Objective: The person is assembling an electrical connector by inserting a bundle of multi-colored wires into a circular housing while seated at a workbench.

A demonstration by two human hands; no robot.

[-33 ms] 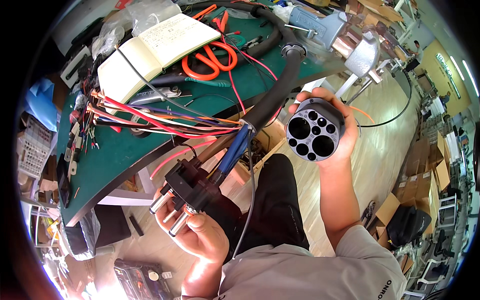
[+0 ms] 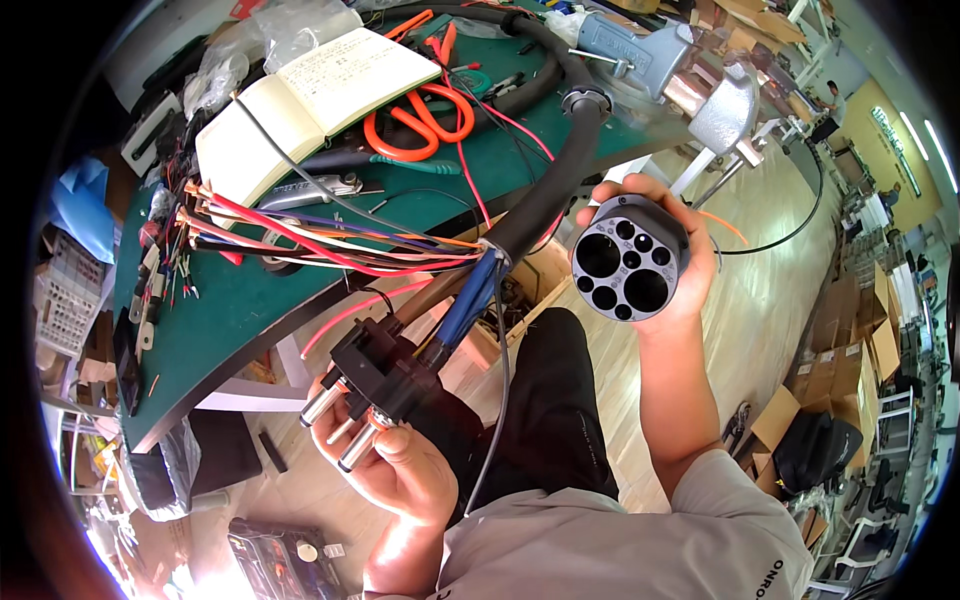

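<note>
- The bench [image 2: 225,315] has a green top with a dark, curving edge; a pale leg [image 2: 245,394] slants beneath it.
- The floor [image 2: 765,275] is pale, with a wood-like grain and soft sheen.
- At the far right stands a yellowish wall [image 2: 857,145] with a sign [image 2: 886,135].
- Two bright tube lights [image 2: 914,135] shine beside the wall.
- Open brown cartons [image 2: 840,385] sit along the right side.
- White frames [image 2: 865,535] and crowded clutter fill the lower right edge.
- Strong glare [image 2: 213,578] washes out the lower left floor.
</note>
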